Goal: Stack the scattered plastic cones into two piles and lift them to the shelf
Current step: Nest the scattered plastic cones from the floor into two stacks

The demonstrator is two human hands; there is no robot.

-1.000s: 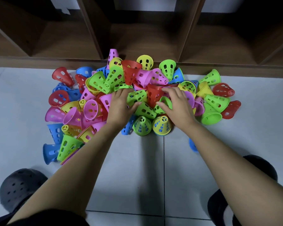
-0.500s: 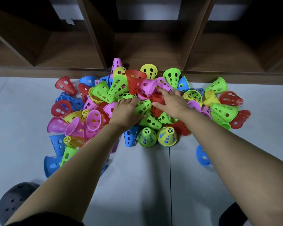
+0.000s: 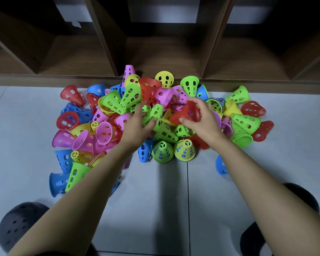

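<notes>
At the left edge of the frame a blue cone [image 3: 57, 183] lies on its side on the pale tiled floor [image 3: 26, 137], the nearest outlier of the heap of plastic cones [image 3: 103, 130] that spreads across the middle of the frame. A dark perforated clog [image 3: 17, 224] shows in the lower left corner.

Left of centre, the left hand [image 3: 139, 124] reaches into the heap. Half a second ago it lay over a green cone [image 3: 154, 114]; now its fingers are curled round that cone, with the thumb pressed against its side.

At the near edge of the heap, between the two forearms, an upright green cone [image 3: 163, 151] and an upright yellow cone [image 3: 185, 150] stand side by side, unmoved.

Right of centre, the right hand [image 3: 201, 121], which was flat on the heap, has risen and now grips a red cone [image 3: 187, 112], thumb beneath and fingers over the top. The cone is tipped sideways, its narrow end pointing towards the left hand.

The wooden shelf [image 3: 164, 52] runs along the top of the frame, directly behind the heap. No stacked piles have formed yet.
</notes>
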